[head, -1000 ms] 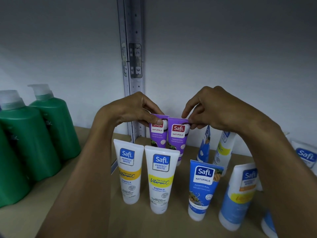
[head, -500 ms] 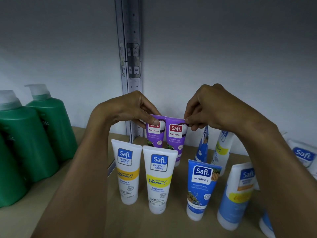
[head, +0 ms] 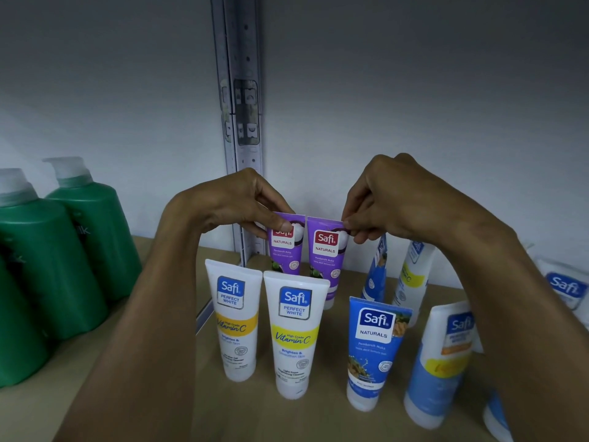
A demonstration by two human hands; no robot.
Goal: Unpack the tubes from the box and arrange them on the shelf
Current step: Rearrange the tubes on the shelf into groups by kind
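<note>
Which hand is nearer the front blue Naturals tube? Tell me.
Right. The right hand pinches the top of the right purple tube, above the blue Naturals tube; the left hand pinches the left purple tube, farther left.

Dim, bluish light fills the view. The wall (head: 414,90) is darkest at 12 o'clock and palest low at 9 o'clock, so the light perhaps comes from the left. Shadows on the shelf (head: 322,419) are soft and faint. At centre, print on the left purple tube (head: 285,253), the right purple tube (head: 328,256) and the white tubes (head: 294,333) reads sharply. At 3 o'clock the edge tube (head: 562,287) smears, and the green bottles (head: 63,256) at 9 o'clock bow with wide-angle distortion.
</note>
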